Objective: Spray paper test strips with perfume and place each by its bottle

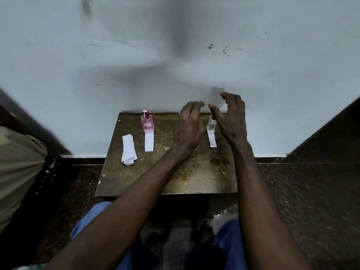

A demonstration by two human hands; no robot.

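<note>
Head view: left hand (pixel 188 125) hides something at table's back edge; only grey sliver (pixel 179 114) shows, unidentifiable. Both hands empty, fingers spread and curled; right hand (pixel 231 117) just beside clear glass bottle (pixel 211 125), strip (pixel 212 140) before it. Pink bottle (pixel 147 121) upright, flat white strip (pixel 149 142) touching its base. Loose strip stack (pixel 128 149) near left edge. Worn wooden table (pixel 194 178), front half bare.

Table front (pixel 165 184) lies bare; bottles (pixel 147 121) line the wall (pixel 136 75).

Blurred, possibly unreadable lettering on pink bottle (pixel 147 121)
</note>
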